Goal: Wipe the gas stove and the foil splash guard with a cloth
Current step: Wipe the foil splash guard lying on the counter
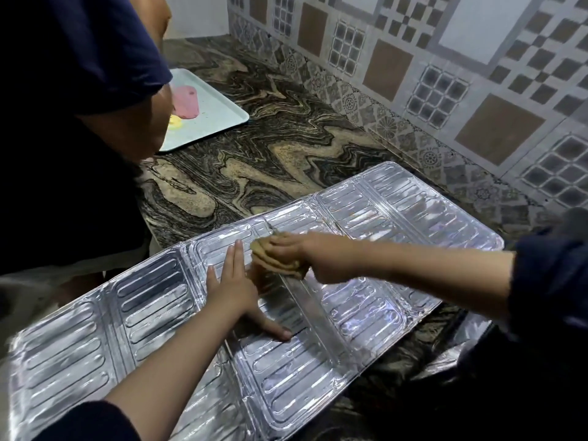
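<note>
The silver foil splash guard [366, 319] lies unfolded and flat across the marbled counter, its ribbed panels facing up. My left hand [235, 288] presses flat on a middle panel, fingers spread and thumb out to the right. My right hand [286, 253] reaches in from the right and grips a bunched yellow-brown cloth [270, 261] against the foil near the guard's far edge, just beside my left fingertips. The gas stove is not in view.
Another person in a dark blue shirt [63, 122] stands close at the left, leaning over the counter. A pale tray [216, 122] with a pink item sits at the back left. The tiled wall [445, 74] runs behind the marbled counter [270, 148].
</note>
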The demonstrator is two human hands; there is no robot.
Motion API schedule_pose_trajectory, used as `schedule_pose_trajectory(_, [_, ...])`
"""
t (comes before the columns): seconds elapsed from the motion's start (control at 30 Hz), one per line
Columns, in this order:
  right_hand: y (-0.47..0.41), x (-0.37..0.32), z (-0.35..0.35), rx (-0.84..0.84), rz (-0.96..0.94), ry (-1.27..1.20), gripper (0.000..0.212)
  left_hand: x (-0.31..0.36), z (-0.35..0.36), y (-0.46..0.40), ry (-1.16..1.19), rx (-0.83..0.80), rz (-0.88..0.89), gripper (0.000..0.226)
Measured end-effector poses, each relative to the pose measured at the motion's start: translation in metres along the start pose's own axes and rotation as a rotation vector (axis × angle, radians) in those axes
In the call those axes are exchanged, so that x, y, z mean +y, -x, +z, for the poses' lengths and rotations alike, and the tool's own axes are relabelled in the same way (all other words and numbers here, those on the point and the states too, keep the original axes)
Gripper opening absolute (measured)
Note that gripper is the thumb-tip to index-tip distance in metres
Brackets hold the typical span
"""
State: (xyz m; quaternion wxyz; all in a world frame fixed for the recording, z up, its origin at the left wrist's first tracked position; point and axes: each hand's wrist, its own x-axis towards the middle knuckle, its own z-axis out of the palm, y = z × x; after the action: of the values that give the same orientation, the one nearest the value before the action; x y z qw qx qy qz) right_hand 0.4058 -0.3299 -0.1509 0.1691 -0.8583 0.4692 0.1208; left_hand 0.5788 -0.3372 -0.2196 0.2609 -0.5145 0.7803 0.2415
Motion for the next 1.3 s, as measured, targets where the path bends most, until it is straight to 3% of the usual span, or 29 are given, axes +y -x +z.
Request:
schedule_pose_trajectory(0.1, [-0.017,0.004,0.048,-0.108,0.0,0.275,0.086,0.001,-0.001,-0.001,-0.008,-0.02,-0.012,0.161])
schedule_pose_trajectory(0.27, [-0.013,0.037,0.055,-0.11,0.019,0.385,0.086,-0.001,0.004,-0.001,0.035,0.028,0.01,0.17])
schedule_pose_trajectory(0.47, [0.005,0.1,0.034,-0.152,0.278,0.496,0.094,-0.002,0.005,-0.003,0.041,0.03,0.018,0.17])
schedule_pose_trajectory(0.9, [-0.01,0.097,0.026,-0.125,0.53,0.147,0.099,-0.004,0.002,0.001,-0.038,-0.021,-0.023,0.167])
schedule_pose_trajectory(1.1, [-0.009,0.078,0.023,-0.135,0.441,0.058,0.089,-0.004,-0.009,0.016,-0.178,-0.137,-0.183,0.161])
schedule_pose_trajectory(1.23, [-0.016,0.052,0.024,-0.148,0.394,0.062,0.093,0.002,-0.019,0.017,-0.134,-0.065,-0.246,0.154])
schedule_pose_trajectory(1.3, [-0.019,0.046,0.023,-0.152,0.381,0.07,0.095,0.009,-0.022,0.009,-0.08,-0.001,-0.171,0.152])
